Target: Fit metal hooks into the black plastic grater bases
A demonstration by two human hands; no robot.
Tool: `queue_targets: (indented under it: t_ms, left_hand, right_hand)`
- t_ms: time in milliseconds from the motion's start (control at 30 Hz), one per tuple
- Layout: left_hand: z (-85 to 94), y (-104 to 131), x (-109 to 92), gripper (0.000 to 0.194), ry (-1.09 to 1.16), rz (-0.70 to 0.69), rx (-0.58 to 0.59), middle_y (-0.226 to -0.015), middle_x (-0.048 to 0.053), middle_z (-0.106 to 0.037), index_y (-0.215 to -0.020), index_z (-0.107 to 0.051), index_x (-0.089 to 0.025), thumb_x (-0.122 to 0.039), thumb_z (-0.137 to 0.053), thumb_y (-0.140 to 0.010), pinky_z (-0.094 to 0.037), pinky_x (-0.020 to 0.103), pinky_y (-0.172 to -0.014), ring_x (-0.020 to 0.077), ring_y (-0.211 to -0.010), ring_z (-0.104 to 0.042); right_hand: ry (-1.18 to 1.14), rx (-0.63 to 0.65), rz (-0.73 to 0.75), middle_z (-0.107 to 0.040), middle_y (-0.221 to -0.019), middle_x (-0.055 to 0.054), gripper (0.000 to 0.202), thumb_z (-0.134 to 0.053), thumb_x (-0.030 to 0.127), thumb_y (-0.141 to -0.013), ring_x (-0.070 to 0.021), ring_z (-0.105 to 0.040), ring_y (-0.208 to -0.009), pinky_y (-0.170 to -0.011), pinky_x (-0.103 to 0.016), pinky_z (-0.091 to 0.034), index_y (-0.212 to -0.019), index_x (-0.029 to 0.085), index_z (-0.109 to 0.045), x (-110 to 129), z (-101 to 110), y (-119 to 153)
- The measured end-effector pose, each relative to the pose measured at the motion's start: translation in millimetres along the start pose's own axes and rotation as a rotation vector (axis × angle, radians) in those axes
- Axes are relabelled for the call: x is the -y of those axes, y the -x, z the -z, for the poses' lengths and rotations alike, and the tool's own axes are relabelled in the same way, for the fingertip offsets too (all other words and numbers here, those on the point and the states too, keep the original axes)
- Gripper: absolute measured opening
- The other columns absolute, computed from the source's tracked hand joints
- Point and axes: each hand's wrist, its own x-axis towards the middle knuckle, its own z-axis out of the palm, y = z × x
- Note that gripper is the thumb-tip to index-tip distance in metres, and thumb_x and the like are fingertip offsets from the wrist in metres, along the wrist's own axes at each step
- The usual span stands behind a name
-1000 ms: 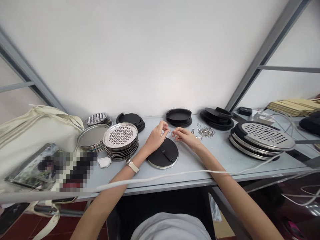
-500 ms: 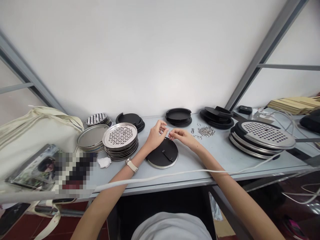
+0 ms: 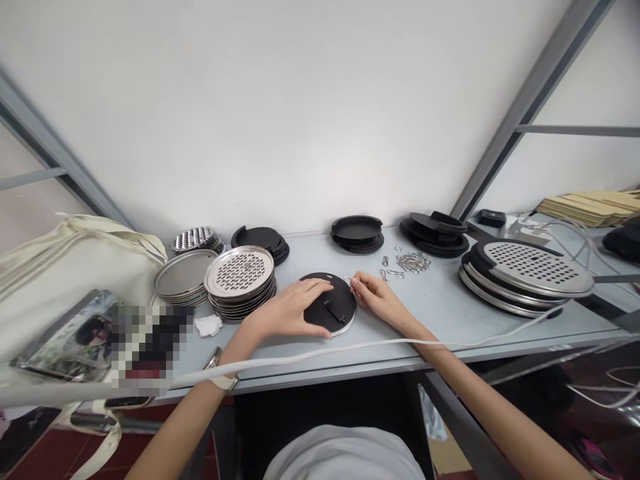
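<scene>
A round black disc (image 3: 315,309) with a silvery rim and a small black bar on top lies on the table in front of me. My left hand (image 3: 290,310) rests over its left side, fingers spread and holding nothing. At the disc's right edge, my right hand (image 3: 375,293) pinches a small metal wire clip (image 3: 347,280) between thumb and fingertips. A loose pile of similar wire clips (image 3: 413,262) lies beyond my right hand, with a few stray ones beside it.
To the left stand a stack of grater discs (image 3: 240,273), plain metal discs (image 3: 183,273) and a crumpled white tissue (image 3: 208,325). Black round parts (image 3: 357,230) line the wall. Assembled discs (image 3: 535,267) are stacked at right. A white cable (image 3: 380,343) crosses the front edge.
My hands have parted. The left moved down and left, opening over the disc; the right shifted slightly right and down with the wire clip.
</scene>
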Motion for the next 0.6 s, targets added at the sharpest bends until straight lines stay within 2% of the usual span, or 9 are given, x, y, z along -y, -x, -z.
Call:
queue_targets:
  t_ms: [100, 200, 400, 600]
  left_hand:
    - [-9.6, 8, 5, 0.094, -0.068, 0.079, 0.054, -0.15, 0.011, -0.014, -0.141, -0.022, -0.026, -0.068, -0.059, -0.065, -0.018, 0.048, -0.109, 0.0323, -0.137, -0.014]
    - [-19.8, 6, 9, 0.098, -0.097, 0.165, 0.083, -0.151, 0.011, -0.005, -0.143, -0.015, -0.028, -0.073, -0.053, -0.065, -0.015, 0.054, -0.108, 0.0347, -0.138, -0.004]
    - [-40.9, -7, -1, 0.098, -0.149, 0.308, 0.012, -0.151, 0.014, -0.003, -0.144, -0.011, -0.025, -0.077, -0.043, -0.068, -0.017, 0.054, -0.107, 0.0352, -0.138, 0.0]
    - [-62.5, -23, -32, 0.096, -0.282, 0.616, -0.094, -0.147, 0.026, -0.013, -0.143, -0.019, -0.015, -0.075, -0.041, -0.071, -0.024, 0.057, -0.1, 0.0422, -0.136, -0.007]
  right_hand:
    - [0.052, 0.002, -0.009, -0.044, -0.056, 0.005, 0.031, -0.035, 0.042, -0.092, -0.0095, -0.042, -0.054, -0.056, -0.023, -0.034, -0.074, 0.02, -0.046, 4, 0, 17]
    - [0.124, -0.018, -0.005, -0.045, -0.058, 0.005, 0.031, -0.035, 0.041, -0.092, -0.01, -0.042, -0.056, -0.057, -0.023, -0.033, -0.073, 0.02, -0.045, 7, 0, 28]
    - [0.185, -0.047, -0.033, -0.044, -0.057, 0.005, 0.03, -0.033, 0.04, -0.093, -0.01, -0.043, -0.055, -0.056, -0.022, -0.032, -0.074, 0.02, -0.046, 6, 0, 34]
    - [0.301, -0.1, -0.018, -0.036, -0.052, 0.006, 0.034, -0.035, 0.039, -0.091, -0.0088, -0.033, -0.049, -0.05, -0.022, -0.026, -0.063, 0.02, -0.036, 5, -4, 33]
